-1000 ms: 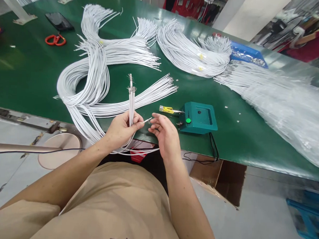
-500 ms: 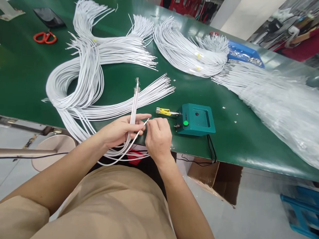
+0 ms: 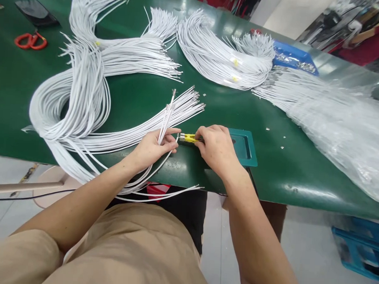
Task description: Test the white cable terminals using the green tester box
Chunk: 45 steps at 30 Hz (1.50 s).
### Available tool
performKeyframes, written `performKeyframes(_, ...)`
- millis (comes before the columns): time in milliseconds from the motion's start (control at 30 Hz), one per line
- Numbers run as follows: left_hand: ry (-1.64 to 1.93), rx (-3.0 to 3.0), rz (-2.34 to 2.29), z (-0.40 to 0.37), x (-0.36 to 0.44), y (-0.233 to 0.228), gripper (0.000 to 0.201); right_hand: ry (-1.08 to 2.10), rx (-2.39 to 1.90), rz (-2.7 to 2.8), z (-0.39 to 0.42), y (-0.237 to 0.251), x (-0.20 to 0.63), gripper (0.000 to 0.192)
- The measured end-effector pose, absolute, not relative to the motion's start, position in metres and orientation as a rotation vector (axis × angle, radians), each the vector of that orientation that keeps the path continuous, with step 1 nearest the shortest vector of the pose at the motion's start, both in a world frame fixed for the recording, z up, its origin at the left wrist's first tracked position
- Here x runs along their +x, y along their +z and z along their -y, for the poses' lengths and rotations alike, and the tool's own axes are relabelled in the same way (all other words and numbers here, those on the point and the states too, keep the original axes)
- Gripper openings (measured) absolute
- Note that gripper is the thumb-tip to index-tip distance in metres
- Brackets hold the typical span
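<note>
So the left hand (image 3: 153,146) is closed around a small bunch of white wires (image 3: 165,118), fingers wrapped on them near the table's front edge, and the stripped ends stick up and away toward about 1 o'clock. Their tails droop off the edge toward 7 o'clock. One wire end pokes out of that fist toward 3 o'clock, tip just beside the yellow clip (image 3: 187,137). The right hand (image 3: 217,149) sits right there too, fingertips pinched at the clip's right end, knuckles covering the left part of the teal box (image 3: 245,146). Can't tell for sure whether it's squeezing the clip or just touching it. Key bit: the clip's long axis runs 9 to 3, roughly in line with that loose wire tip, and the clip lies between the two hands, touching the right one. Farther out on the green table (image 3: 141,98), big wire loops (image 3: 78,99) at 10 o'clock, another bundle (image 3: 218,55) at 12, orange scissors (image 3: 30,41) way off at 10.
</note>
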<state>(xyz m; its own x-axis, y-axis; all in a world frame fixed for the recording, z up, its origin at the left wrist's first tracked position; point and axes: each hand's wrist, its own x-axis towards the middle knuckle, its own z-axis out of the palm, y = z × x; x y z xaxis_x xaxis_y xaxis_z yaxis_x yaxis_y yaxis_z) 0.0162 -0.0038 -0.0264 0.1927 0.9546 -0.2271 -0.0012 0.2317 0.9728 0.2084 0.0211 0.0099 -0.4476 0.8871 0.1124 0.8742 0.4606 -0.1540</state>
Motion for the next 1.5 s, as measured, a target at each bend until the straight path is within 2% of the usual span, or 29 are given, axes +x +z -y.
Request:
performKeyframes(300,0.906,1.209,-1.252,-0.005,0.02,-0.037,0.048,0.011,-1.53,2.451,-0.022,0.003,0.207,0.016)
performKeyframes(567,0.867,1.239,-1.27,-0.007,0.023,-0.04,0.05,0.009,-1.53,2.418,-0.016,0.006,0.205,0.012)
performKeyframes(767,0.878,1.134,-1.207,-0.007,0.018,-0.038,0.05,0.08,-1.509,2.136,0.014,0.013,0.188,0.014)
performKeyframes(1000,0.931,1.164,-1.241,0.0,0.007,-0.031,0.055,0.149,-1.117,2.441,0.058,-0.015,0.139,0.022)
performKeyframes(1200,0.884,1.164,-1.212,0.012,-0.007,-0.022,0.035,0.026,-1.17,2.621,0.075,-0.02,0.118,0.019)
performKeyframes(1267,0.872,1.13,-1.175,0.015,-0.012,-0.022,0.033,0.088,-1.248,2.647,0.081,-0.014,0.113,0.018)
performKeyframes(1367,0.911,1.058,-1.139,0.02,-0.017,-0.021,0.034,0.341,-1.395,2.614,0.086,-0.001,0.113,0.016)
performKeyframes(1500,0.885,1.052,-1.088,0.03,-0.021,-0.019,0.032,0.644,-1.614,2.138,0.069,0.021,0.126,0.022)
